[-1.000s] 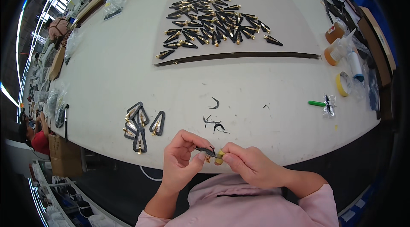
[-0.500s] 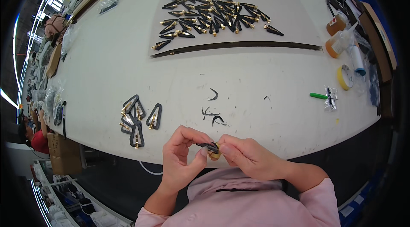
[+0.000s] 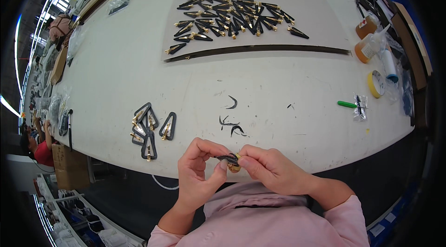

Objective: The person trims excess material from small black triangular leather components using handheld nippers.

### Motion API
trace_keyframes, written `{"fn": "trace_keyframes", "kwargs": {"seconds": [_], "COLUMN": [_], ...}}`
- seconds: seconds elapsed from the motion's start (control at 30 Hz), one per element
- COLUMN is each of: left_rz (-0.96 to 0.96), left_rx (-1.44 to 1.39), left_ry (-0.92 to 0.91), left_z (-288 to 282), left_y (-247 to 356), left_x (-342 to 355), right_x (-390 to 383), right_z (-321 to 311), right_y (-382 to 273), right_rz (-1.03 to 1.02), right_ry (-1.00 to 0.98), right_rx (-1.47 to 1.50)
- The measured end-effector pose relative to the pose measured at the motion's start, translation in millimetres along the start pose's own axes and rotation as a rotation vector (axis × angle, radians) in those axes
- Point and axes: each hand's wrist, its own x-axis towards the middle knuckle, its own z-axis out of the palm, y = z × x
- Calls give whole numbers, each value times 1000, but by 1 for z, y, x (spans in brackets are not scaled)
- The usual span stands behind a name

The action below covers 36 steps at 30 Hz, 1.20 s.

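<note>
My left hand (image 3: 200, 167) pinches a small black hair clip (image 3: 228, 158) between thumb and fingertips, near the table's front edge. My right hand (image 3: 273, 169) is closed at the clip's other side, thumb pressed against the fingers. Something yellow and gold (image 3: 234, 168) shows between the two hands; its kind is mostly hidden by the fingers. Beyond the hands lie curled black trimmings (image 3: 237, 129) on the white table. To the left rests a small group of triangular grey-black hair clips (image 3: 167, 126) with gold metal clasps.
Many black-and-gold clips (image 3: 232, 12) are spread on a grey sheet (image 3: 306, 5) at the far side, behind a long dark strip (image 3: 260, 48). Rightward lie a green-handled tool (image 3: 346, 104), yellow tape (image 3: 375, 84) and bottles (image 3: 365, 49). A co-worker in red (image 3: 42, 152) sits far left.
Both hands stay almost where they were, with a slight shift of the fingers around the held clip. The things on the table have not moved.
</note>
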Motion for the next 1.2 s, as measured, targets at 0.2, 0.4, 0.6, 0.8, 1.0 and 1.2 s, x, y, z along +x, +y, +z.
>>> {"fn": "trace_keyframes", "kwargs": {"seconds": [0.2, 0.4, 0.6, 0.8, 1.0, 1.2], "left_rz": [-26, -17, -57, -117, -271, -168], "left_rx": [-33, -30, -77, -63, -155, -89], "left_ry": [26, 12, 42, -91, -106, -104], "left_z": [2, 2, 6, -12, -29, -28], "left_y": [0, -2, 4, 2, 12, 17], "left_x": [-2, -4, -1, 5, 10, 11], "right_x": [0, -1, 0, 1, -9, -7], "right_z": [1, 5, 8, 10, -4, 16], "right_y": [1, 3, 9, 8, 4, 4], "right_rz": [10, 6, 14, -53, -51, -24], "right_ry": [19, 64, 98, 178, 265, 56], "right_rx": [-5, -9, -66, -199, 2, -83]}}
